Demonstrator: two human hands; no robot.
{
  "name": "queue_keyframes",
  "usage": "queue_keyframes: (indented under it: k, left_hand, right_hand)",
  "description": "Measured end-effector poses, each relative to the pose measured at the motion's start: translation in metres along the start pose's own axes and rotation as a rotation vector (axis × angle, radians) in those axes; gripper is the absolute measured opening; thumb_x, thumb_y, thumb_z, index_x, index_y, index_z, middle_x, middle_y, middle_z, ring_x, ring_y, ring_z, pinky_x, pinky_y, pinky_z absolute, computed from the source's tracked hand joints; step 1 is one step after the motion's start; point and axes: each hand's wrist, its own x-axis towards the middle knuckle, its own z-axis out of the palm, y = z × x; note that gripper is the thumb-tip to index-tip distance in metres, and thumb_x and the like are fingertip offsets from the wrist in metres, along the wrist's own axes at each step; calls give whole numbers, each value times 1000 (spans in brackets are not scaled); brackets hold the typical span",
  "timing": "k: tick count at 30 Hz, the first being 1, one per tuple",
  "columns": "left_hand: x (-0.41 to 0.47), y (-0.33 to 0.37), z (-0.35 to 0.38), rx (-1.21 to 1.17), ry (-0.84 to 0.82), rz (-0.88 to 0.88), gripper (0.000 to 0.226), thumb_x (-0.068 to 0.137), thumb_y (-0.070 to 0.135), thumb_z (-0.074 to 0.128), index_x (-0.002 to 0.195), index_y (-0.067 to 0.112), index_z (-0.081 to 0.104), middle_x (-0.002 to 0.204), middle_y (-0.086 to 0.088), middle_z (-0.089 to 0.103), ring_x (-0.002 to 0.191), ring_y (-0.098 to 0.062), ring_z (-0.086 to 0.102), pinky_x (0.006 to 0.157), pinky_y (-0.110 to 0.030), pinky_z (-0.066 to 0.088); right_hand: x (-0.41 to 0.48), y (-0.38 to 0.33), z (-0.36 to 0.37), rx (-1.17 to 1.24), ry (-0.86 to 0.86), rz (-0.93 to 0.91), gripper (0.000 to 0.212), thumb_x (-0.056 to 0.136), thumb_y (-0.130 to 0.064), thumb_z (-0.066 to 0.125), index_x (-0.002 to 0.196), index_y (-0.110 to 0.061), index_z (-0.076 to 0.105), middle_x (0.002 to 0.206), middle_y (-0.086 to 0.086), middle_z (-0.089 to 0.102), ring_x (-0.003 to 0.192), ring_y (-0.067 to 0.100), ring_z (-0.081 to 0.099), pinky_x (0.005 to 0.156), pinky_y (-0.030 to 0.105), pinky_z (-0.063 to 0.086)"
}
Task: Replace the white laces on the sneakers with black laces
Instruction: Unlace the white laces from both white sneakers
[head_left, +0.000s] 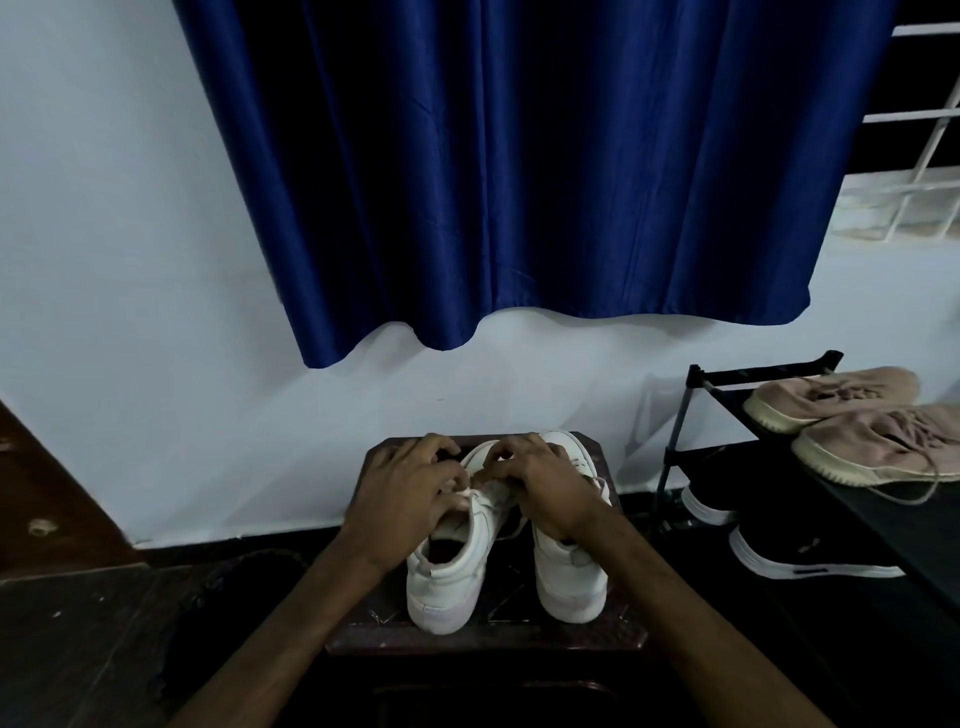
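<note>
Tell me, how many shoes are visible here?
6. The left white sneaker and right white sneaker on the dark stool; far pink sneaker and near pink sneaker atop the shoe rack; far black shoe and near black shoe below them. Others may be hidden.

A room in a home: a blue curtain (519, 171) hangs over a barred window (919, 171), and a black shoe rack (779, 410) holds pink sneakers (852, 415) against the wall.

Head-worn, forward-down, close above sneakers (451, 574)

A dark stool (511, 597) carries two white sneakers (447, 577) side by side, heels nearest.
</note>
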Motion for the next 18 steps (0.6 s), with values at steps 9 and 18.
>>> queue_keyframes:
  k: [9,18]
  left_hand:
    - [-1,-22,-6,-312,243,-389,14,96,33,55,90,21,60,97,9,56,89,-16,59,77,-36,46]
    - [-11,1,9,95,49,-4,19,73,31,78,88,35,68,130,8,54,117,-18,54,98,-45,44]
  right_hand:
    - [2,4,5,23,10,3,46,90,-11,57,115,-49,63,116,-18,50,114,7,39,86,31,25]
    - [3,4,5,24,9,6,42,91,-12,57,115,-45,65,118,-13,52,117,11,40,86,31,25]
